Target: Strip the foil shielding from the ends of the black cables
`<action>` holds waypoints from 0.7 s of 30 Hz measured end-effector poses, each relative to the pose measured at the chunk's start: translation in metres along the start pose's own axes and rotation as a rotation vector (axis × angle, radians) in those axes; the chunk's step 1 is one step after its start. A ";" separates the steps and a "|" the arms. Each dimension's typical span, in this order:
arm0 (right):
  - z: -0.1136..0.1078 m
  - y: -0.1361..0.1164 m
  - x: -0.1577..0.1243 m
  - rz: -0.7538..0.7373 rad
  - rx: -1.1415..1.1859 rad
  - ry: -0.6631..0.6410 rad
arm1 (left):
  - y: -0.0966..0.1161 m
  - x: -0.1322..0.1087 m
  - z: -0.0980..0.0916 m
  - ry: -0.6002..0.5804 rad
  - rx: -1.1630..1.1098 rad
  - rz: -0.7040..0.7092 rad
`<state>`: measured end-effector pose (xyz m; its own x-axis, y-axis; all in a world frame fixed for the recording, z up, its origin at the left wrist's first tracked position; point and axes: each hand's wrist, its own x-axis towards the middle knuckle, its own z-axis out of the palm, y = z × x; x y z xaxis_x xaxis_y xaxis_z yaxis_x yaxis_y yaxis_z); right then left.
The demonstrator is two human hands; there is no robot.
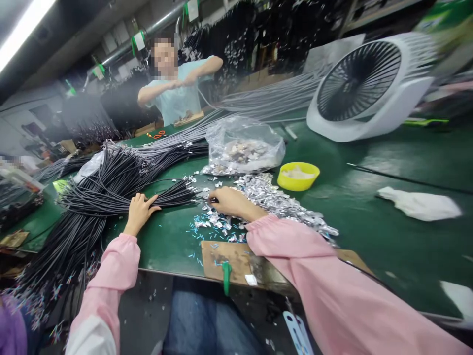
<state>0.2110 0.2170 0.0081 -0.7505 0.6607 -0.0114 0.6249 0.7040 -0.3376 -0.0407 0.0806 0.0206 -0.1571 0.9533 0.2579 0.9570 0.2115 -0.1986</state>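
Observation:
My left hand rests on a bundle of black cables, thumb stretched out to the right and the other fingers laid along the cables. To its right, my right hand is curled with the fingertips together, just past the stripped cable ends. A small dark thing shows at its fingers, too hidden to name. Beneath and beside this hand lies a heap of silvery foil scraps. Small blue bits are scattered nearer to me. A larger pile of black cables lies beyond my left hand and hangs over the table edge.
Behind the scraps stand a clear plastic bag of scraps and a yellow dish. A white fan and a white cloth are to the right. A wooden board lies at the front edge. Across the table, a person handles grey cable.

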 end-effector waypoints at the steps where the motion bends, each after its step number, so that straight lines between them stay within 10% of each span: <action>1: 0.000 0.000 0.000 -0.002 0.000 -0.001 | 0.002 -0.002 0.001 0.008 0.007 -0.010; 13: -0.003 -0.001 -0.001 0.021 0.021 0.004 | 0.015 -0.015 0.001 0.178 -0.226 -0.201; 21: 0.003 -0.015 0.002 -0.122 0.159 0.010 | 0.044 0.012 -0.010 0.096 -0.691 -0.071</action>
<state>0.1992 0.2073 0.0108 -0.8159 0.5762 0.0480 0.4870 0.7296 -0.4801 0.0023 0.0989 0.0245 -0.2336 0.9123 0.3365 0.8857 0.0569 0.4607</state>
